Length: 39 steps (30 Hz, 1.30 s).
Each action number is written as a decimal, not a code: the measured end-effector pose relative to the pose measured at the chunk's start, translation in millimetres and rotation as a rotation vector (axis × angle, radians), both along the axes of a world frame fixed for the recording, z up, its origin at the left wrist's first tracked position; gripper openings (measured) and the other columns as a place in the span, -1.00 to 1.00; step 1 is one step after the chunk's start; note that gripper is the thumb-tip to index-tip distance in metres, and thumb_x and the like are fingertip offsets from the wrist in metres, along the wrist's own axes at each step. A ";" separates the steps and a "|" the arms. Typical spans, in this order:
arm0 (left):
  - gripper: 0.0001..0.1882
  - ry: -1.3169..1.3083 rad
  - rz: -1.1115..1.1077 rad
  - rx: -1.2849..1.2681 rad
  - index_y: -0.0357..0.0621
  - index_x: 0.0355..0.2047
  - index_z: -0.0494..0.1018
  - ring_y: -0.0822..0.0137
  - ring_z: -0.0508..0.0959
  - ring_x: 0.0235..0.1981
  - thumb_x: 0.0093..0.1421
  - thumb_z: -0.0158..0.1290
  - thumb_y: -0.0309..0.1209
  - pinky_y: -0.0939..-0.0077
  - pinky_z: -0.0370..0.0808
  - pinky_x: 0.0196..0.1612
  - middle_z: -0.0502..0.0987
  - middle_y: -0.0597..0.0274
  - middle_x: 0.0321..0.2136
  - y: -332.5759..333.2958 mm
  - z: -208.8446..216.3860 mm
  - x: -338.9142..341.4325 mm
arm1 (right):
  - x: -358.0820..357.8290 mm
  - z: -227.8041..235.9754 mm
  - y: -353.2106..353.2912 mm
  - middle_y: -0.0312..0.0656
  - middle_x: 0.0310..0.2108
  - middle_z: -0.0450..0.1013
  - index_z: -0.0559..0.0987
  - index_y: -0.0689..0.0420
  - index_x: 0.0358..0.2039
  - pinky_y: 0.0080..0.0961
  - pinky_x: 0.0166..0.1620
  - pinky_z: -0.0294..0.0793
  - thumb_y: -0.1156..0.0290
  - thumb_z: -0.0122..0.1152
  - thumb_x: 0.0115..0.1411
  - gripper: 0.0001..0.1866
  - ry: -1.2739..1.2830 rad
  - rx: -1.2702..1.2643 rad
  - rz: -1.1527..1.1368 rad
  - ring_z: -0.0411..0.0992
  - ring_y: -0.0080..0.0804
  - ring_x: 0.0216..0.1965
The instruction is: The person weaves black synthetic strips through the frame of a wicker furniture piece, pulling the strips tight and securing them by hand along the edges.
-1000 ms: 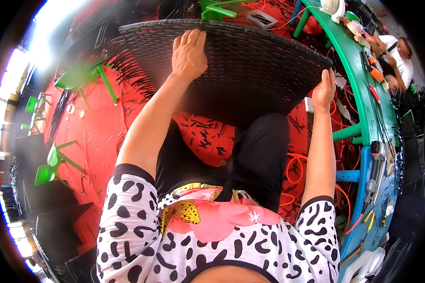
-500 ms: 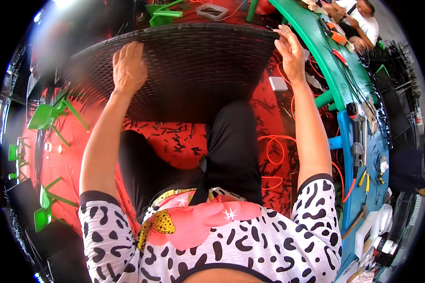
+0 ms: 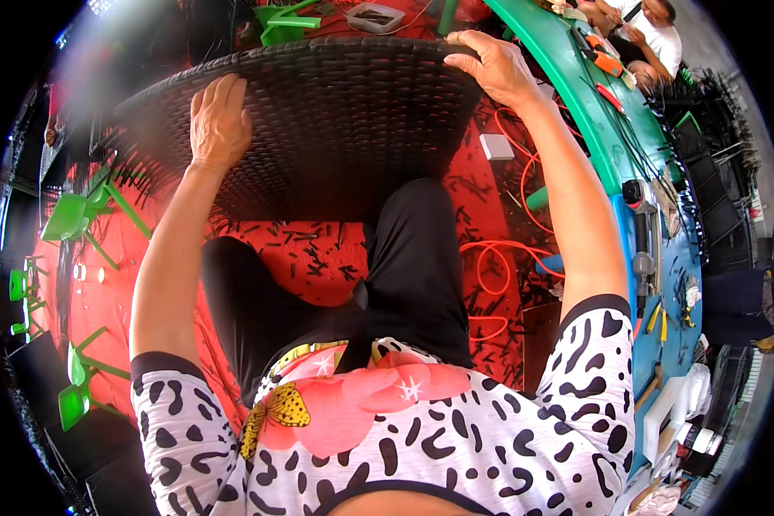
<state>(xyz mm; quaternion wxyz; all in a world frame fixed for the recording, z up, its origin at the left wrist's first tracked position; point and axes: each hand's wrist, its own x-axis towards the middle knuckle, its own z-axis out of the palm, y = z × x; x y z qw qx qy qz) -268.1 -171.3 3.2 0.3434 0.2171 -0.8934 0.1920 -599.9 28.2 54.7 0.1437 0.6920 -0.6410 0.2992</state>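
A dark brown woven rattan panel [image 3: 344,120] stands tilted in front of my knees, its bound rim curving along the top. My left hand [image 3: 221,123] rests flat on the weave left of the middle, fingers stretched out below the rim. At the top right corner, my right hand [image 3: 496,70] has its thumb on the near side and its fingers over the rim, gripping the panel. Loose strand ends [image 3: 133,172] stick out along the panel's left edge.
Red sheeting [image 3: 318,267] strewn with dark offcuts covers the floor. An orange hose [image 3: 507,267] coils at right, beside a green table [image 3: 589,112] and blue table [image 3: 675,284] bearing tools. Green chairs [image 3: 69,215] stand left. Another person [image 3: 654,43] sits far right.
My right hand has shifted left along the top right corner, its fingers now bent over the rim. The left hand stays on the weave; the whole view has shifted slightly.
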 end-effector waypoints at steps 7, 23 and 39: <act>-0.53 0.083 -0.087 0.008 -0.22 -0.09 0.35 0.09 0.36 -0.02 -0.09 0.10 -0.53 0.25 0.26 0.06 0.38 0.08 -0.08 -8.1 8.4 7.7 | -2.1 -6.0 -7.5 -0.17 -0.29 0.49 0.49 0.13 -0.23 -0.46 -0.16 0.40 0.19 0.20 0.08 -0.67 -0.085 0.024 -0.059 0.46 -0.24 -0.23; -0.52 -0.034 -0.051 0.314 -0.09 -0.08 0.39 0.20 0.41 -0.03 0.07 0.07 -0.07 0.27 0.21 0.09 0.47 0.01 -0.15 -32.4 32.6 -34.6 | 30.2 7.8 -9.3 -0.18 -0.35 0.43 0.45 0.15 -0.26 -0.38 -0.32 0.42 0.21 0.17 0.08 -0.69 0.255 -0.023 -0.019 0.43 -0.13 -0.34; -0.54 -0.101 -0.026 0.355 -0.11 -0.28 0.45 0.13 0.42 -0.18 0.04 0.03 0.04 0.22 0.25 -0.09 0.48 0.11 -0.33 -27.7 44.7 -39.2 | 18.0 12.1 -18.7 -0.16 -0.25 0.46 0.49 0.17 -0.22 -0.46 -0.18 0.40 0.20 0.16 0.11 -0.67 0.199 0.126 -0.087 0.44 -0.19 -0.22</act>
